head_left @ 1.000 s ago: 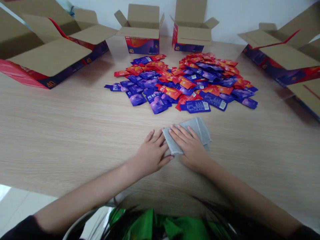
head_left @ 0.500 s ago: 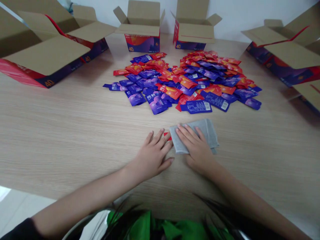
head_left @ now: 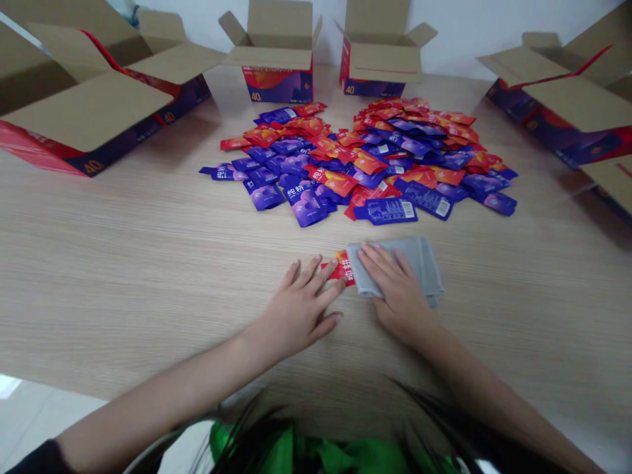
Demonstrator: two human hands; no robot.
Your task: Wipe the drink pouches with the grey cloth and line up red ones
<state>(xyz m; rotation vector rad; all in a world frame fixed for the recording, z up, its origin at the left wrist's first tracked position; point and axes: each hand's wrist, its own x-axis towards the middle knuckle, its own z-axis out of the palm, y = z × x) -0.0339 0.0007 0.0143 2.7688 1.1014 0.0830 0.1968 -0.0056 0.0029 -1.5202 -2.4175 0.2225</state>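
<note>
Fingers spread, my left hand [head_left: 306, 303] lies over the left end of a red sachet [head_left: 345, 270] on the table. The sachet's right part is hidden beneath a folded grey cloth [head_left: 425, 263]. On top of that cloth rests my right hand [head_left: 395, 283], flat, with its fingers stretched out. Beyond both hands spreads a loose heap of purple sachets [head_left: 306, 204] and red-orange sachets [head_left: 333, 181], some lying face up and some with barcodes showing.
Open cardboard boxes surround the heap: a large box [head_left: 118, 141] at the left, a box [head_left: 279, 85] and another box [head_left: 372, 87] along the back wall, and more boxes [head_left: 563, 135] at the right. The wooden tabletop [head_left: 148, 263] lies beneath everything.
My right hand and the grey cloth have slid to the right, uncovering more of the red sachet. My left hand stays almost in place on the sachet's end.
</note>
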